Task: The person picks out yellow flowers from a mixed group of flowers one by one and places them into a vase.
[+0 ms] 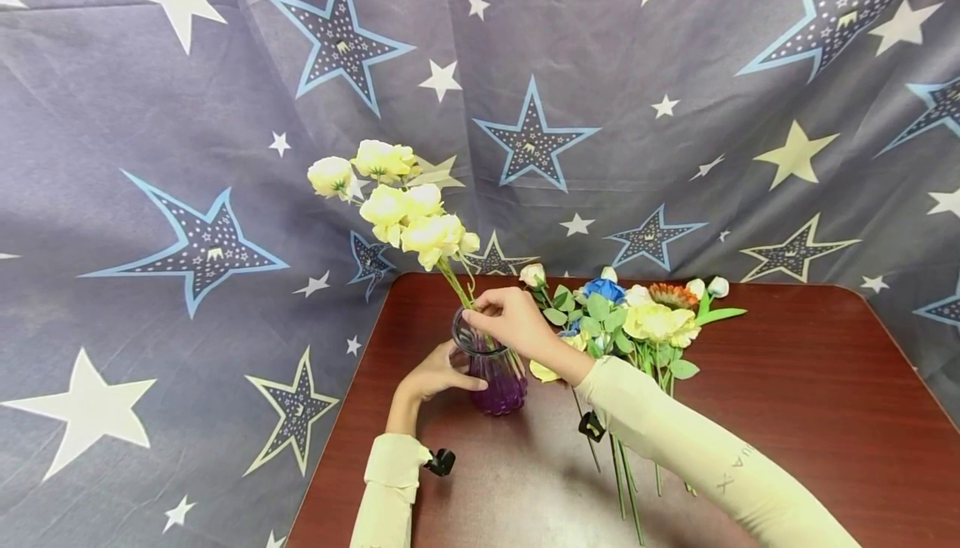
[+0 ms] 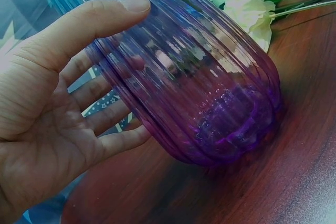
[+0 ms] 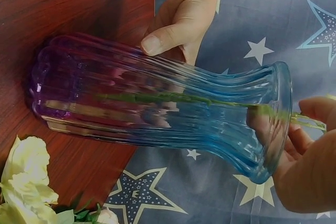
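Left hand [image 1: 433,374] cups the ribbed purple-blue glass vase [image 1: 498,391], upright on the bench [image 1: 810,398]. Right hand [image 1: 517,323] pinches yellow flower stems [image 1: 454,283] at its rim [image 3: 284,85], ends inside.

Head cam bright w/ glare on tbl [image 1: 495,490]; wrist pics dimmer.

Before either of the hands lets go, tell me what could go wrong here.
The yellow flowers lean out to one side of the vase, so it might tip if the left hand eases off. The right hand pinches their stems close to the vase and could nudge it. In the head view, the right sleeve crosses the loose flowers and may drag them.
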The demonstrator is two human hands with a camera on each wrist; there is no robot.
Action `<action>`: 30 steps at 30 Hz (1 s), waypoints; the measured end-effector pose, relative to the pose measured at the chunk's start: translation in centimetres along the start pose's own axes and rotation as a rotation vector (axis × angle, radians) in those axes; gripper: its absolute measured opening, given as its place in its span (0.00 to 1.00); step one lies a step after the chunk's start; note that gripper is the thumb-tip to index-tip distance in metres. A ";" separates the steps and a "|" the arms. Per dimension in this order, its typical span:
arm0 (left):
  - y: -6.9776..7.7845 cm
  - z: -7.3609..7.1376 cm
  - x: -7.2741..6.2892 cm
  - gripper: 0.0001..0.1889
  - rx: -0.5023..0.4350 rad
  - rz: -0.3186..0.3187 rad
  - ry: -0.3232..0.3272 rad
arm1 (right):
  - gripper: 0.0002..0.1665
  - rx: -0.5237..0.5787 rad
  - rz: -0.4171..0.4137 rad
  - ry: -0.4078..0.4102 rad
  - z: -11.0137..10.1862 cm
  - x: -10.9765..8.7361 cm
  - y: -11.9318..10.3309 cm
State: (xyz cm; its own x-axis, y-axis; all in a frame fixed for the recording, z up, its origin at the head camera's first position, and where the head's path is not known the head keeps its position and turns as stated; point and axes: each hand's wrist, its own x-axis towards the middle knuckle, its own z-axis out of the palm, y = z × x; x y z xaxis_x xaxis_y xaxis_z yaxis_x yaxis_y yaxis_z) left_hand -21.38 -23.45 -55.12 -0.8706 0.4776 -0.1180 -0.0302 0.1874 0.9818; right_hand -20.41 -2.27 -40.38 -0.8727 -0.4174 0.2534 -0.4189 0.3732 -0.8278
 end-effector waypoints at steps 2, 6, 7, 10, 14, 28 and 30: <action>0.0 0.0 0.0 0.48 -0.003 0.000 -0.004 | 0.08 -0.013 0.002 0.007 0.0 0.0 0.0; -0.1 0.0 0.0 0.46 -0.006 -0.001 -0.003 | 0.07 -0.037 -0.018 0.017 -0.1 -0.1 0.3; -0.1 0.0 0.0 0.46 -0.007 0.000 -0.002 | 0.06 -0.041 -0.025 0.020 -0.2 -0.1 0.3; -0.2 0.0 0.1 0.46 -0.009 -0.001 0.001 | 0.05 -0.038 -0.042 0.018 -0.4 -0.1 0.5; -0.2 -0.1 0.1 0.45 -0.008 -0.002 0.000 | 0.02 -0.035 -0.054 0.006 -0.7 0.0 0.6; -0.2 -0.1 0.1 0.46 0.008 -0.004 0.012 | 0.06 -0.071 0.007 0.043 -1.3 0.2 0.7; -0.2 -0.1 0.1 0.46 0.008 -0.001 0.011 | 0.04 -0.075 0.002 0.051 -1.2 0.2 0.8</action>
State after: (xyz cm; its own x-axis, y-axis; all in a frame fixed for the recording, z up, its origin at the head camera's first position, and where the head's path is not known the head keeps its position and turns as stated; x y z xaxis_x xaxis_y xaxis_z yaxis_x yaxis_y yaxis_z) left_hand -21.56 -23.53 -55.32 -0.8760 0.4679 -0.1173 -0.0272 0.1950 0.9804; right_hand -21.23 -1.06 -40.41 -0.8843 -0.3749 0.2784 -0.4331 0.4355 -0.7892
